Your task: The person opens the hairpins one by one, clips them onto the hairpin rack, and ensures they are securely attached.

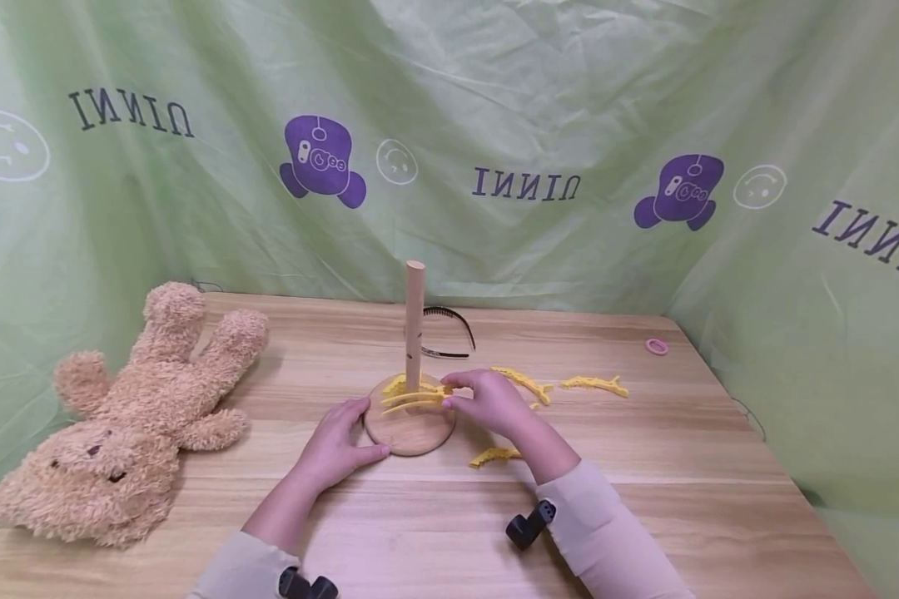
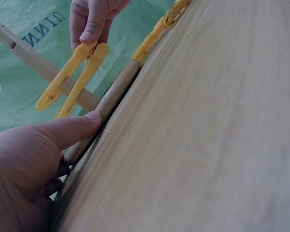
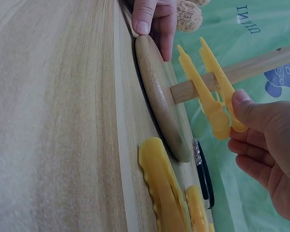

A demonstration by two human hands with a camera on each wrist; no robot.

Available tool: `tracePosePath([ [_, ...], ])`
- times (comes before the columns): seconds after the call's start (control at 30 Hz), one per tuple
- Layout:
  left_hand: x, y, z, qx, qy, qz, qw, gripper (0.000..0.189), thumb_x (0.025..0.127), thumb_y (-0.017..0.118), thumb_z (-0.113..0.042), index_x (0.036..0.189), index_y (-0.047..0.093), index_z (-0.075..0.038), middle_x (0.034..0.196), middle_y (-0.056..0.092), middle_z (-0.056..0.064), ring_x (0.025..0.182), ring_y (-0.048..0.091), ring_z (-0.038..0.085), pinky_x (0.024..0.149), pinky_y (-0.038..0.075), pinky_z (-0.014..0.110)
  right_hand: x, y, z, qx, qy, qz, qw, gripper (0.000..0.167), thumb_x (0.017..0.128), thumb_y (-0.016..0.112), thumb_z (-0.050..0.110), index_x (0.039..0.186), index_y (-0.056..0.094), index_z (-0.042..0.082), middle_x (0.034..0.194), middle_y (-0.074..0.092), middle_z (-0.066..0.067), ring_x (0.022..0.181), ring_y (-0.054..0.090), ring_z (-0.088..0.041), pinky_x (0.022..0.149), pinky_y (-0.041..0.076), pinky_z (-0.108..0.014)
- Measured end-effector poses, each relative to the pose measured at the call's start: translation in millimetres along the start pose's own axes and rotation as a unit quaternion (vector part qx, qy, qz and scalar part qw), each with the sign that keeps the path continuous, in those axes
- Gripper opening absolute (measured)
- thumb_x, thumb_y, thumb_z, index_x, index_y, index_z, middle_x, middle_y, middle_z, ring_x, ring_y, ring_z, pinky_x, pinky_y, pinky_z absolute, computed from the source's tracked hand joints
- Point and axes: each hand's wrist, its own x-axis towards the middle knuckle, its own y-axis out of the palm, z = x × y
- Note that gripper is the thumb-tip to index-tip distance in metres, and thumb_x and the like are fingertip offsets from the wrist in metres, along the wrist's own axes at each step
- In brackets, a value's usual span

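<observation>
A round wooden base with an upright wooden post stands on the table. My left hand holds the base's left edge, thumb on the rim and fingers round the far side. Between thumb and fingers, my right hand pinches a yellow plastic hair clip by one end. Both long arms of this clip cross the post low down in the right wrist view, spread apart from each other. Above the base, the clip's free ends point left; the right fingertips cover its held end.
Other yellow clips lie right of the base, one nearer, others farther off. A black headband is behind the post and a pink ring toward the far right. At left lies a plush bear. Green cloth hangs behind the table.
</observation>
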Motion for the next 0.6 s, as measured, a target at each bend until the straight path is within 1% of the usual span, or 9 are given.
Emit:
tracePosePath([
  [0.2,0.0,0.2,-0.3,0.001,0.002,-0.001,1.0,0.089,0.074,0.084,-0.036,0.142,0.044,0.007,0.146,0.046,0.028,0.14,0.035,0.046,0.117,0.028,0.059,-1.5,-1,-2,0.014,0.01,0.01,0.9998,0.042,0.088,0.072,0.03,0.125,0.067,0.01,0.123,0.07,-0.009,0.119,0.063,-0.028,0.106,0.048,-0.045],
  [0.3,-0.2,0.4,-0.4,0.001,0.002,-0.001,1.0,0.089,0.074,0.084,-0.036,0.142,0.044,0.007,0.146,0.046,0.028,0.14,0.035,0.046,0.117,0.028,0.059,-3.5,-3,-3,0.024,0.011,0.011,0.9996,0.049,0.087,0.073,0.033,0.13,0.063,0.012,0.128,0.067,-0.009,0.121,0.061,-0.029,0.106,0.047,-0.047],
  [0.4,-0.4,0.1,-0.9,0.0,-0.002,0.002,1.0,0.089,0.075,0.083,-0.036,0.142,0.044,0.006,0.147,0.045,0.027,0.141,0.034,0.046,0.118,0.027,0.059,-6.3,-6,-6,0.032,0.026,0.014,0.999,0.056,0.085,0.075,0.036,0.135,0.059,0.016,0.134,0.063,-0.009,0.125,0.058,-0.03,0.108,0.045,-0.049],
  [0.47,-0.5,-0.4,-1.3,0.0,-0.005,0.005,1.0,0.09,0.075,0.083,-0.037,0.143,0.043,0.006,0.148,0.044,0.027,0.141,0.033,0.046,0.118,0.026,0.059,-8.8,-8,-10,0.034,0.037,0.014,0.9986,0.059,0.085,0.075,0.038,0.137,0.058,0.018,0.138,0.06,-0.009,0.127,0.056,-0.031,0.109,0.044,-0.05],
  [0.6,-0.6,-1.6,-2.3,-0.003,-0.009,0.008,0.9999,0.09,0.075,0.082,-0.037,0.144,0.042,0.005,0.149,0.042,0.027,0.142,0.031,0.047,0.118,0.025,0.059,-14.5,-15,-25,0.042,0.04,-0.004,0.9983,0.058,0.085,0.075,0.035,0.137,0.057,0.015,0.142,0.057,-0.01,0.128,0.055,-0.033,0.111,0.041,-0.052],
])
